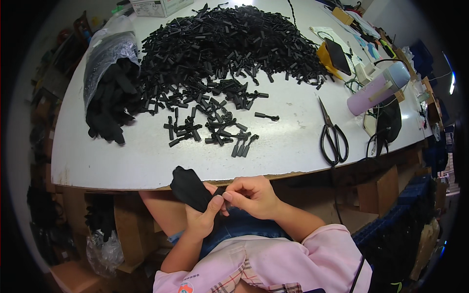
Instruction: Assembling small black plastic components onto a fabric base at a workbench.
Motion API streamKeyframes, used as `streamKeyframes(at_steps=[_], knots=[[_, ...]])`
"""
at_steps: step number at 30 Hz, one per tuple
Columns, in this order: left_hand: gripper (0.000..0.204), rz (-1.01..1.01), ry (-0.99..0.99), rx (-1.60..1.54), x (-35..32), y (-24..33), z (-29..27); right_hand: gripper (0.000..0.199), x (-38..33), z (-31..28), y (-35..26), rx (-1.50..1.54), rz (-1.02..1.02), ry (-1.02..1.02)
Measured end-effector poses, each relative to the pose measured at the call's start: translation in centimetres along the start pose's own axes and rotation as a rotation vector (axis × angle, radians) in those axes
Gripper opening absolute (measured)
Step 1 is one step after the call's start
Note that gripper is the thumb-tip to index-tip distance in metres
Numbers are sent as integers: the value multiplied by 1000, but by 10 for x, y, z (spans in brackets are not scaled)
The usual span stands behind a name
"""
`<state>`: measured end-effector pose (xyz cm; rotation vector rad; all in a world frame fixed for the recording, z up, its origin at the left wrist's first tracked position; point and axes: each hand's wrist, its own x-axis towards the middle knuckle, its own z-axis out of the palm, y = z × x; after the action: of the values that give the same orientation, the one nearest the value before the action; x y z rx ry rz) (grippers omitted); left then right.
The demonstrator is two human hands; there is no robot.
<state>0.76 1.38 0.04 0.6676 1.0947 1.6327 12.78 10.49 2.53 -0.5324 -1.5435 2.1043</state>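
Observation:
My left hand (204, 213) is closed around a black cloth piece (188, 188), flat and soft like a folded sock or glove, held over my lap just off the table's near edge. One rounded end of the cloth sticks up beyond the fingers. My right hand (254, 196) meets the left at the cloth's other end, thumb and forefinger pinched together. A small dark bit shows at that pinch, too small to make out. On the table in front lie loose black plastic hook tags (239, 145), each a flat tab with a small hooked end.
A large heap of the same tags (224, 44) covers the back of the white table (288, 146). At left, a clear plastic bag (97, 63) spills black cloth pieces (110, 105). Black-handled scissors (333, 139), a lilac bottle (373, 93) and a phone (337, 56) on a yellow stand are at right.

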Motion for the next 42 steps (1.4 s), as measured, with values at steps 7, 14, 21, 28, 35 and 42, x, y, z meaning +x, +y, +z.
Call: streamKeyframes(at_steps=[7, 14, 21, 28, 35, 42], knots=[[11, 399, -4, 450, -8, -9, -2, 7, 1, -6, 29, 243, 110, 23], [18, -62, 153, -148, 0, -1, -1, 23, 42, -24, -1, -1283, -679, 477], [20, -120, 175, -60, 2, -1, -1, 19, 54, -53, 1, -1537, -457, 355], [19, 16, 261, 114, 2, -10, 3, 8, 27, -21, -1, -208, -123, 294], [12, 207, 242, 182, 4, -3, 12, 13, 15, -6, 2, -376, -335, 97], [12, 230, 146, 225, 4, 3, 10, 12, 16, -7, 2, -449, -401, 103]])
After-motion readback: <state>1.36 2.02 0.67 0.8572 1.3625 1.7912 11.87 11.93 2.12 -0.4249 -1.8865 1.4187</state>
